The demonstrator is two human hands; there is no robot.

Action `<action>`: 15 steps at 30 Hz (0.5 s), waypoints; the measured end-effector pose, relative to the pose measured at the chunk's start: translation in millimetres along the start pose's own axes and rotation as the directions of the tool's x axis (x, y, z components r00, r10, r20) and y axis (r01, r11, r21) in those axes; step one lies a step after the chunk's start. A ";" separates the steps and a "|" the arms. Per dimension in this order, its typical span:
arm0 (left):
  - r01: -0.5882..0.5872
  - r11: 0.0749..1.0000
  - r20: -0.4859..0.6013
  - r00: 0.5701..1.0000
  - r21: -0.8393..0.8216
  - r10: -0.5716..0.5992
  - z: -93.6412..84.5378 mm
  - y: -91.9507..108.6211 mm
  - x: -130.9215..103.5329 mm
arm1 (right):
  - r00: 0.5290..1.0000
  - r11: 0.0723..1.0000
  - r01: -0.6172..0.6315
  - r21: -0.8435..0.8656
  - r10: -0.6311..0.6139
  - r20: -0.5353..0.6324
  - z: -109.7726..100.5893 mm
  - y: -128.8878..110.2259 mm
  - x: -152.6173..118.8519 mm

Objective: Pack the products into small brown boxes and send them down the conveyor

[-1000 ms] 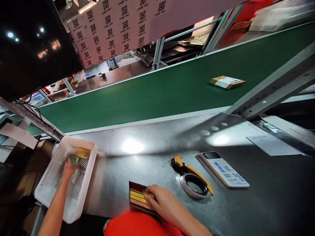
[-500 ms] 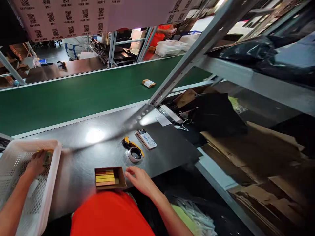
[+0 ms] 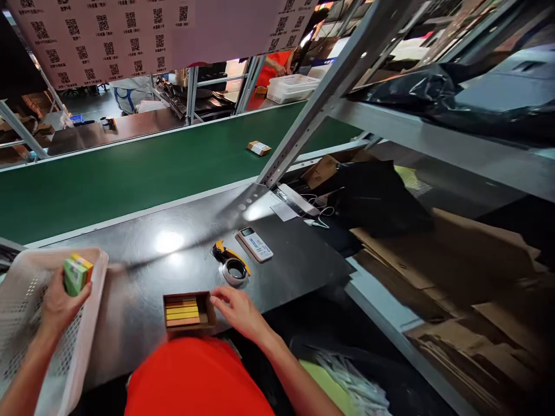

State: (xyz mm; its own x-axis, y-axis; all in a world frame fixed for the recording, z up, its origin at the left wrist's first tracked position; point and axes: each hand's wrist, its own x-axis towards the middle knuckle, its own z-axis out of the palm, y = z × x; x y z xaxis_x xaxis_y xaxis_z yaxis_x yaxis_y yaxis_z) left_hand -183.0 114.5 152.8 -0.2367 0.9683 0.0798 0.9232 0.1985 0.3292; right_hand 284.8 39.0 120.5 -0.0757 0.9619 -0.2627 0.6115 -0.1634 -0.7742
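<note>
Packets (image 3: pixel 77 275), green and yellow, at the left of the frame, above the basket (image 3: pixel 102 267). Your left hand (image 3: pixel 59 305) has them pinched between thumb and fingers.

Carton (image 3: pixel 207 311) stands open, lower left of centre, long axis running roughly left to right. Thin, mostly yellow packs (image 3: pixel 182 312) lie lengthwise in it; bare brown at its right end. From the packets it lies rightward and slightly lower, the basket's right wall between. Your right hand (image 3: pixel 237 311) is the nearer: fingers loosely bent, tips at the carton's upper right corner. Whether they press on the rim, you cannot tell.

Farther out on the table (image 3: pixel 143 245): tape dispenser (image 3: pixel 228 252), then a flat device (image 3: pixel 260 248), both up and right of the carton. Beyond, the belt (image 3: pixel 151 176), one parcel (image 3: pixel 259 148) on it.

Hard to make out: packet count, and your fingers behind them. Basket is cut off at left, partly covered by your forearm. Your red shirt (image 3: pixel 195 375) crowds the carton's near side. Print too small to read.
</note>
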 end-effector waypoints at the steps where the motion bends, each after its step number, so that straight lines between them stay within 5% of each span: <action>1: -0.072 0.992 -0.007 0.997 -0.104 0.071 4.0 22.1 -18.1 | 1.000 0.999 0.025 0.029 -0.025 0.014 2.1 -4.7 2.1; 3: -0.290 0.924 0.105 0.940 -0.249 0.323 23.0 70.7 -53.9 | 0.996 0.995 0.070 0.076 -0.073 0.044 6.3 -13.0 6.8; 5: -0.457 0.831 0.253 0.804 -0.319 0.539 50.9 118.7 -83.1 | 0.992 0.990 0.105 0.094 -0.111 0.059 7.6 -16.9 11.3; 8: -0.582 0.761 0.471 0.606 -0.287 0.641 88.9 173.0 -107.4 | 0.990 0.987 0.125 0.099 -0.130 0.051 1.0 -12.3 16.1; 9: -0.605 0.749 0.507 0.573 -0.269 0.644 97.5 184.1 -111.1 | 0.990 0.987 0.125 0.104 -0.130 0.048 -3.1 -8.6 17.0; 15: -0.653 0.726 0.501 0.564 -0.217 0.657 113.8 195.5 -116.4 | 0.994 0.987 0.112 0.114 -0.113 0.008 -18.3 15.6 12.8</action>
State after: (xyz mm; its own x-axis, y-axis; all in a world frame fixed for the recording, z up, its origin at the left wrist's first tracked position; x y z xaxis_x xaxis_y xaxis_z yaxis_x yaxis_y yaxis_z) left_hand 59.4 57.8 100.8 0.6245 0.7523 -0.2098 0.7589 -0.5209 0.3908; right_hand 307.8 52.8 115.6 -0.1511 0.9723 -0.1781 0.5057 -0.0788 -0.8591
